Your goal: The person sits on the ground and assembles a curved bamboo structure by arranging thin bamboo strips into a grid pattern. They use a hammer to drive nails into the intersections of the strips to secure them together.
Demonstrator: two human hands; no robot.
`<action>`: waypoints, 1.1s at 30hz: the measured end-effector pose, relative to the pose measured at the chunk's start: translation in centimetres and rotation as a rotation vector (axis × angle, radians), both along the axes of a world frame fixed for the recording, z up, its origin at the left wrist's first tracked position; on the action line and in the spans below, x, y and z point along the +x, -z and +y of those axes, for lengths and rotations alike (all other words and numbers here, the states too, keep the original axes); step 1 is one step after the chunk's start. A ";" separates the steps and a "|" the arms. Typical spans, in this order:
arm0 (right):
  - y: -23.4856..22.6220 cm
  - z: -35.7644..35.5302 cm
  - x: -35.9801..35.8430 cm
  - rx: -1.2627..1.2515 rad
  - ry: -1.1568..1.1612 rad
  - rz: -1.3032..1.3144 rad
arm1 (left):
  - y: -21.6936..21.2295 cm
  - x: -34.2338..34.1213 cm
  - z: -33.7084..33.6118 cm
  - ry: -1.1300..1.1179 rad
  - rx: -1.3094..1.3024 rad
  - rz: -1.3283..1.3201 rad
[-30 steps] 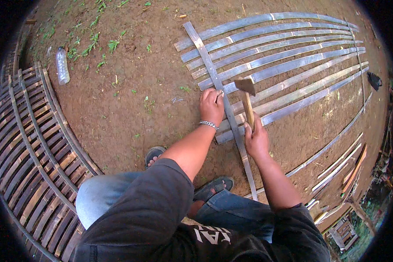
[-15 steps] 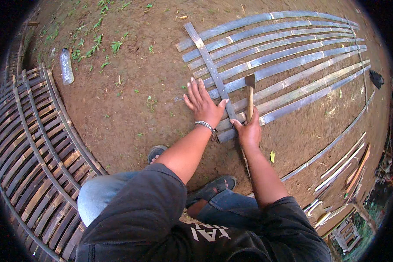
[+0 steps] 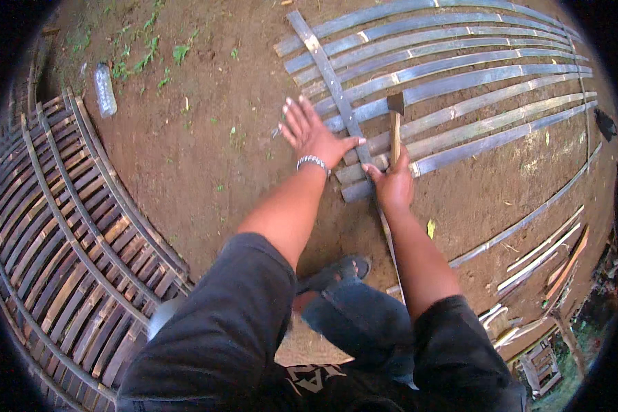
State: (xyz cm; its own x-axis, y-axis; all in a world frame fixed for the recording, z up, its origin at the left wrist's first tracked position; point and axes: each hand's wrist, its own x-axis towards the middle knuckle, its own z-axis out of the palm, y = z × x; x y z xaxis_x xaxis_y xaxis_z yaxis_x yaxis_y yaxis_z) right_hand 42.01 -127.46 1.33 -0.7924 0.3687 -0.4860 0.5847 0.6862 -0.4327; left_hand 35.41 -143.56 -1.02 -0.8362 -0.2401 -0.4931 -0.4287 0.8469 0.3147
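A flat dark bamboo strip (image 3: 331, 81) lies across the near ends of several long split-bamboo slats (image 3: 436, 74) on the ground, small light nail-like dots along it. My left hand (image 3: 316, 137) lies over the slat ends with fingers stretched out, its thumb against the crossing strip. Thin pale bits by its fingers are too small to name. My right hand (image 3: 393, 184) is wrapped round the wooden handle of a hammer (image 3: 395, 130), whose dark blocky head points away from me. The right thumb rests on the crossing strip near its close end.
On the left stands a curved bamboo lattice panel (image 3: 75, 261). A clear plastic bottle (image 3: 105, 89) lies on the brown soil. Loose bamboo strips (image 3: 542, 255) lie at right, with a wooden frame (image 3: 541, 367) below them. My sandalled foot (image 3: 336, 271) is close to the slats.
The view has shifted, so the slats sit higher in the picture. The left hand has shifted slightly along the crossing strip; the right hand keeps its hold on the hammer.
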 end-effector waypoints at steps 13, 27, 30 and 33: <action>0.1 0.0 -0.5 0.041 0.025 0.073 | 1.3 0.5 -0.3 0.015 -0.034 0.144; 1.1 0.4 0.4 0.020 0.052 0.121 | 1.7 3.5 0.9 0.088 -0.085 0.068; 1.0 0.1 0.4 0.030 0.052 0.089 | 2.0 3.8 0.7 0.085 -0.086 0.103; 0.5 -0.1 0.2 0.033 0.054 0.065 | 1.6 3.6 0.6 0.106 -0.098 0.094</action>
